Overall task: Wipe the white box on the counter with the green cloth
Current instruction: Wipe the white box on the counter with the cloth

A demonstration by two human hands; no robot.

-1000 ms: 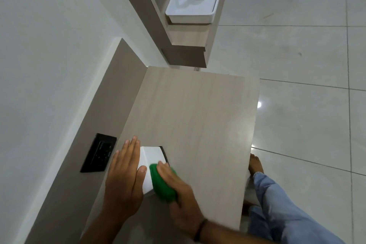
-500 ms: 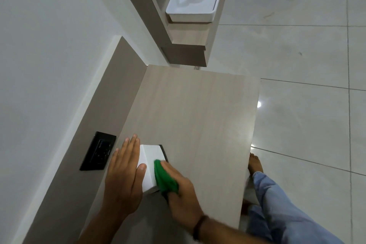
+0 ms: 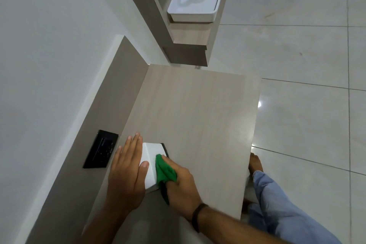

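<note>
While the left hand [image 3: 126,168] lies flat and open-fingered against the white box [image 3: 151,161], bracing its wall-side face, the right hand [image 3: 181,182] holds the green cloth [image 3: 164,171] bunched in closed fingers, pressed on the box's right portion. The box sits near the worktop's [image 3: 198,117] near-left edge, between both hands, its long axis running away from the person; judged, the wiping stroke should follow that axis.

I see a plain white wall [image 3: 49,45] on the left, glossy pale grey floor tiles [image 3: 297,55] with a bright light reflection [image 3: 259,104], and a black wall socket [image 3: 101,149] in the taupe backsplash panel [image 3: 111,93].
</note>
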